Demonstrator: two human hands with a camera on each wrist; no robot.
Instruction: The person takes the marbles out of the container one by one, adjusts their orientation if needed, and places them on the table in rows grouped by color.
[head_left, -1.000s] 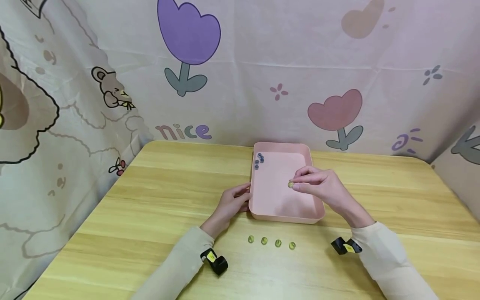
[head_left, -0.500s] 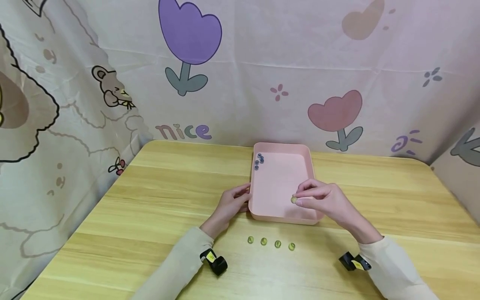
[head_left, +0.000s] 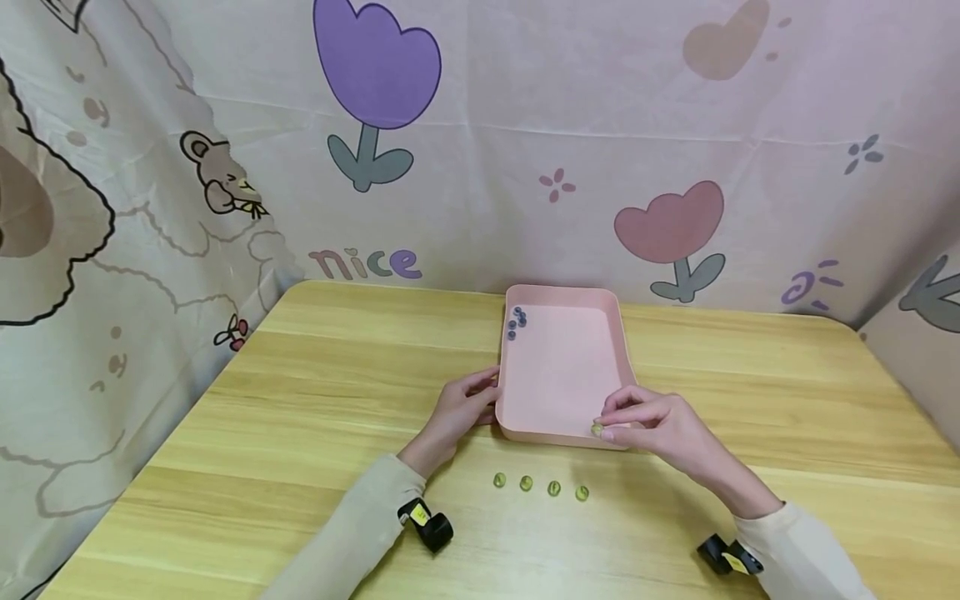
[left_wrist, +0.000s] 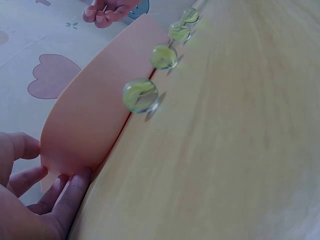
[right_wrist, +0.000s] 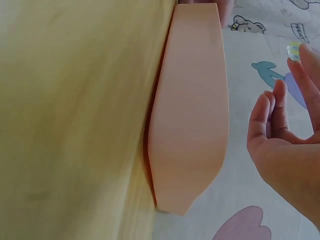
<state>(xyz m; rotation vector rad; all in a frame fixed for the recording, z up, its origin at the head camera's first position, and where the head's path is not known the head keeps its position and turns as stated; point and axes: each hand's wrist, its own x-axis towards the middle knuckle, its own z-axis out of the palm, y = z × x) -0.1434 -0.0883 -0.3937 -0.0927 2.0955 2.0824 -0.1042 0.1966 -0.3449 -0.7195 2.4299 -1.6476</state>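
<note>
Between the thumb and fingertips of my right hand (head_left: 667, 429) a clear marble with a yellow-green swirl (head_left: 597, 429) is pinched. In the head view it overlaps the near right corner of the pink tray (head_left: 558, 367); the right wrist view shows the marble (right_wrist: 294, 51) held higher than the tray's rim. My left hand (head_left: 457, 412) rests its fingertips against the outside of the tray's left wall, fingers fairly straight. Several dark blue marbles (head_left: 522, 320) lie in the tray's far left corner. In front of the tray, a row of several yellow-green marbles (head_left: 554, 488) sits on the table.
The tray stands on a light wooden table (head_left: 337, 400), its far end near the printed curtain (head_left: 480, 183) behind. Another curtain side hangs along the left. Each wrist carries a small black camera, such as the left one (head_left: 427, 527).
My right hand has moved toward me and slightly right with its marble, from over the tray's middle to its near right corner. My left hand stays at the tray's side.
</note>
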